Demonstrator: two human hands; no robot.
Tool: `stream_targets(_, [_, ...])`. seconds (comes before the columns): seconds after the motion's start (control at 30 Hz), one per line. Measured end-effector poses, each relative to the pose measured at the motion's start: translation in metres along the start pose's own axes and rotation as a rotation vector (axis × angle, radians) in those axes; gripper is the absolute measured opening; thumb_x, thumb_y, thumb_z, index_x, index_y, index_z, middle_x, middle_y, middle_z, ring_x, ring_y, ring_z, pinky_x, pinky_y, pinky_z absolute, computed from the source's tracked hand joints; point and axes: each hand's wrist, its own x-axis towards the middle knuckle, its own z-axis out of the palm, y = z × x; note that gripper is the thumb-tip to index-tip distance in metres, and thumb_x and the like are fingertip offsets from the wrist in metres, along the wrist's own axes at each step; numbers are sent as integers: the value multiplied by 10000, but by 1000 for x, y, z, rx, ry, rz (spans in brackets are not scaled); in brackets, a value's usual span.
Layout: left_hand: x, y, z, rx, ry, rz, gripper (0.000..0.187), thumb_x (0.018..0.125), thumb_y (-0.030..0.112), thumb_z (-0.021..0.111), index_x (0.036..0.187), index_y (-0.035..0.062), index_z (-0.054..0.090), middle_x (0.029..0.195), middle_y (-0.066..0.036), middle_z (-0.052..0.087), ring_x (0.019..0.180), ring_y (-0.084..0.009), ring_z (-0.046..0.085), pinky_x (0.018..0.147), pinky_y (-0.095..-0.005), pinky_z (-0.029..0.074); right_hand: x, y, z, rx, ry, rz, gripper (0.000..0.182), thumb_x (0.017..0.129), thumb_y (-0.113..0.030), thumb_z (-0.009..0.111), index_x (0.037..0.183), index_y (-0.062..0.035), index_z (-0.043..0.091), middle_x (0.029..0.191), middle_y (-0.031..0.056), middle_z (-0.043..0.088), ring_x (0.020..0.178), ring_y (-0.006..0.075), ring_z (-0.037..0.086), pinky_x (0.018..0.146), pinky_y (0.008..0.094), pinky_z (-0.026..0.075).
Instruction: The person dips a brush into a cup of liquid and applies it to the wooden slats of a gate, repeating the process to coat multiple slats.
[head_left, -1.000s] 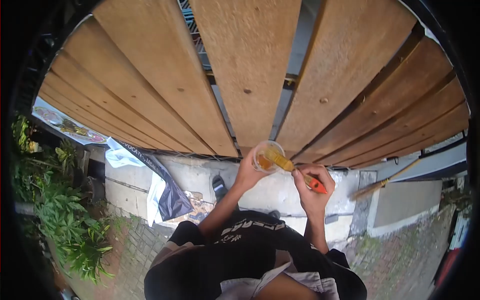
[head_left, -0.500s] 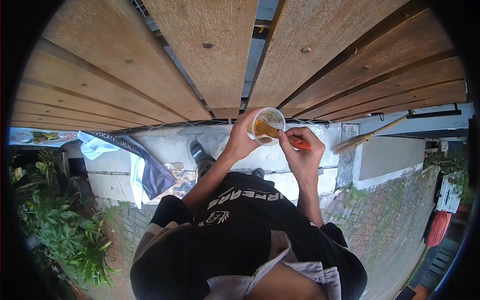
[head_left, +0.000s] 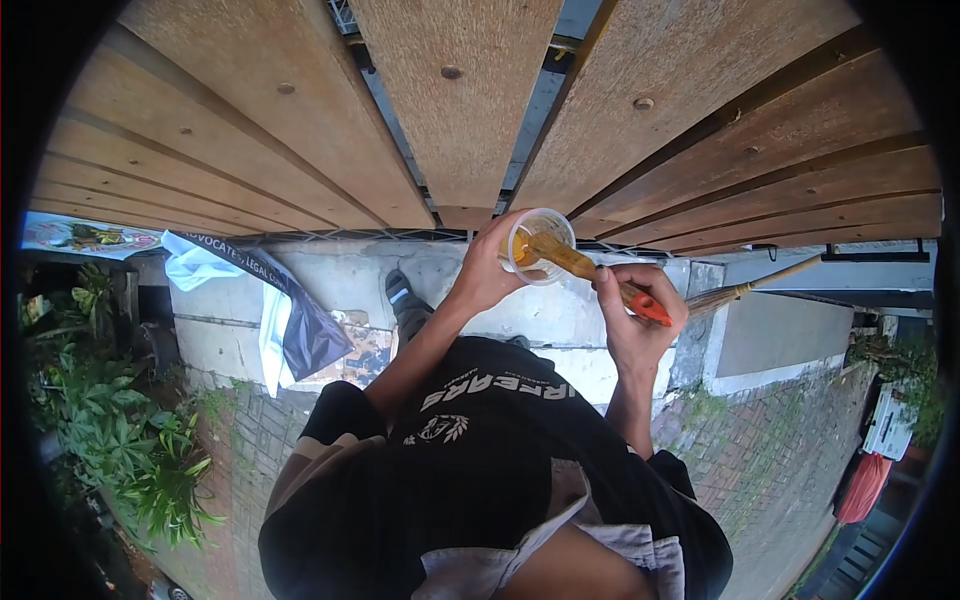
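My left hand is wrapped round a clear plastic cup, which tilts toward me and has a yellow-brown liquid inside. In my right hand is a paintbrush with a red-orange handle end, held between thumb and fingers. Its bristle end reaches over the cup's rim into the cup, and the bristles look wet with the same yellow-brown colour. Just beyond both hands stands a fence of wooden slats, brown and worn. Neither the brush nor the cup touches the slats.
A straw broom leans at the right by a low wall. To the left, a printed banner hangs down onto the concrete ledge. Green plants grow at the lower left. Brick paving lies behind me.
My right hand has moved right and slightly down, drawing the brush partly out of the cup, so more of it shows. My left hand still holds the cup. The view has shifted a little.
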Motion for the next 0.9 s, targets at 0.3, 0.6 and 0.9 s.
stream_targets(0.3, [-22,4,12,-2,37,71,784,590,98,870,1298,64,534,1251,-137,589,1164,-303,560,975,-382,439,-22,31,-8,117,-171,175,155,810,-63,744,770,22,621,705,91,663,636,120,629,593,242,487])
stream_targets(0.6, [-87,-27,51,-10,-42,38,862,552,73,852,1330,35,484,1225,-151,584,1159,-289,560,985,-371,434,-15,79,-10,192,-555,255,323,858,-125,717,640,27,534,581,76,569,406,138,548,375,267,432])
stream_targets(0.9, [-95,-4,80,-111,-29,-82,885,597,-4,815,1392,35,426,1319,-116,545,1230,-213,518,1040,-340,404,-7,105,-15,369,-397,452,376,898,-231,682,668,38,556,507,94,546,350,147,514,330,273,418])
